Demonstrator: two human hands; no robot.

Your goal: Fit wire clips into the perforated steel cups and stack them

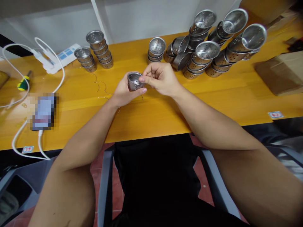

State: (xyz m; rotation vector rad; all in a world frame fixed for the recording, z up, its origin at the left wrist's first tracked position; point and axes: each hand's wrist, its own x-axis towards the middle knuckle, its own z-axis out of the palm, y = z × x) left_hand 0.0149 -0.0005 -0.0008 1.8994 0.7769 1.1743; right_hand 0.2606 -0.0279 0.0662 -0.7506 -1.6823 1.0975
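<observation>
Here, the left hand [124, 93] is curled around a small perforated steel cup [134, 81], holding it just above the wooden table [213, 101], mouth tilted up toward the camera. The right hand [161, 78] is closed in a pinch at the cup's rim, thumb and forefinger pressed together on its near-right edge; whether something thin sits between them is too small to tell. Nothing can be made out inside the cup beyond its shiny, holed wall.

Behind the hands stands a short stack of the same cups [156, 49], the top one open and bare inside. To the right lies a big heap of nested cup stacks [208, 47], most tipped on their sides with mouths facing out. To the left stand two upright stacks [94, 52], close together.

Thin wire hooks [100, 85] lie loose on the wood just left of the left hand. Further left are a pixelated phone [44, 110], a white cable [28, 135] trailing over the near table edge, a white power strip [62, 56] and a green-handled screwdriver [23, 82]. A cardboard box [281, 72] sits at the far right. A broad strip of bare wood runs between the hands and the near edge.
</observation>
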